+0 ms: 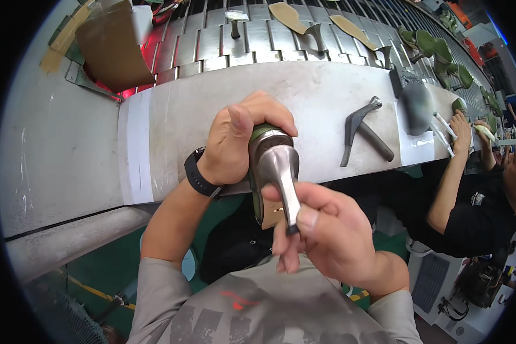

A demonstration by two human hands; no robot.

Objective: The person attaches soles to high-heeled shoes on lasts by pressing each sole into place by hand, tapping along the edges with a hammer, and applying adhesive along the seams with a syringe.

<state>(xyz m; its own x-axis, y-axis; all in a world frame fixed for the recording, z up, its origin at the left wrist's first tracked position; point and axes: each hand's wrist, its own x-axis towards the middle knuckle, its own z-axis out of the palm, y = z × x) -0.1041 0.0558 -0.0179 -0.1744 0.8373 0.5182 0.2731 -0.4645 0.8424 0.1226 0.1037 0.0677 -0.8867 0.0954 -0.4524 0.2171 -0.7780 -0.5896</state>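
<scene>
My left hand (pixel 238 140) is wrapped round the back of a green shoe (pixel 271 213), above the table's near edge. The shoe's tan sole faces up toward me. In the fingers of my right hand (pixel 341 235) is a shiny silver shoe heel (pixel 284 175) with a dark tip. Its wide end lies against the heel seat of the shoe; whether it is fastened there I cannot tell. The narrow end points back toward my body, with my right thumb and fingers around it.
A hammer (pixel 355 129) with a black handle lies on the grey table (pixel 200 103), beside a dark grey rounded object (pixel 415 109). Behind, a slatted conveyor (pixel 212 37) carries tan soles (pixel 288 17), metal heels and green shoes (pixel 433 46). A co-worker (pixel 470 195) works at the right.
</scene>
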